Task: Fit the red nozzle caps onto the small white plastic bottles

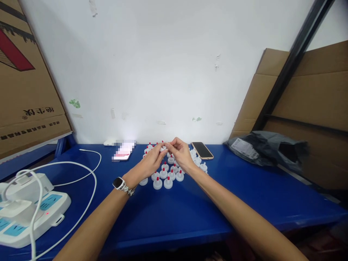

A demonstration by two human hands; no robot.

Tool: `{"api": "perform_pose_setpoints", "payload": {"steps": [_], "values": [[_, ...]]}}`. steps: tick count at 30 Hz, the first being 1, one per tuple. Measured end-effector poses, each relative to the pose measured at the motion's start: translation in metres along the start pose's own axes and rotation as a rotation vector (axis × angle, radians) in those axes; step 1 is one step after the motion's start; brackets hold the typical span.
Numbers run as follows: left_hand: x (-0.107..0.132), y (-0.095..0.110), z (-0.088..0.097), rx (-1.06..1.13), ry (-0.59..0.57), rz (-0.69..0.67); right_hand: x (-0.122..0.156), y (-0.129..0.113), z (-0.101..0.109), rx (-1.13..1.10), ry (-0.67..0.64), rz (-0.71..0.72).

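Both hands meet above the middle of the table. My left hand (150, 161), with a watch at its wrist, is closed around a white nozzle cap (162, 148), mostly covered by the fingers. At the top of that cap, my right hand (182, 154) pinches with thumb and forefinger; whatever lies between its fingertips is too small to make out. Below and around the hands stand several white nozzle caps with red tips (168, 183), upright on the table. More white caps with no red tips visible (203, 166) are grouped to the right, partly behind my right hand.
The blue table (174, 217) runs along a white wall. A phone (202, 150) lies behind the caps, another lit, blurred one (123, 151) to the left. A power strip (51, 214) with a looping white cable occupies the left; a grey plastic bag (266, 146) rests right.
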State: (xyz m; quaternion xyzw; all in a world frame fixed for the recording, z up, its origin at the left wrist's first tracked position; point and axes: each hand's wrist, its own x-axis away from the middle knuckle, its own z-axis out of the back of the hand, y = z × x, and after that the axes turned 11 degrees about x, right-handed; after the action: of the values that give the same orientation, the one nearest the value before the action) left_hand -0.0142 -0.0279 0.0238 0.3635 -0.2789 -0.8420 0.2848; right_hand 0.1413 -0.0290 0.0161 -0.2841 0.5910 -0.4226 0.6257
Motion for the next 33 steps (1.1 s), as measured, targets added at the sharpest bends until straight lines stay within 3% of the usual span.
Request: {"api": "perform_pose_setpoints", "payload": {"steps": [3,8,15,21,28,33], "values": [[-0.001,-0.004,0.003,0.003,-0.019,0.032,-0.004,0.002,0.009,0.107,-0.039,0.048],[0.001,-0.030,0.018,-0.092,0.057,0.043,-0.009,0.017,0.025,0.483,-0.138,0.054],[0.002,-0.037,0.025,-0.161,0.009,0.040,-0.017,0.023,0.016,0.958,-0.319,0.221],[0.001,-0.037,0.019,-0.166,-0.028,0.039,-0.020,0.024,0.016,0.918,-0.406,0.187],[0.003,-0.034,0.018,-0.183,-0.047,0.044,-0.018,0.023,0.022,0.973,-0.413,0.185],[0.003,-0.022,0.016,-0.184,-0.040,0.039,-0.003,0.011,0.047,0.919,-0.263,0.183]]}}
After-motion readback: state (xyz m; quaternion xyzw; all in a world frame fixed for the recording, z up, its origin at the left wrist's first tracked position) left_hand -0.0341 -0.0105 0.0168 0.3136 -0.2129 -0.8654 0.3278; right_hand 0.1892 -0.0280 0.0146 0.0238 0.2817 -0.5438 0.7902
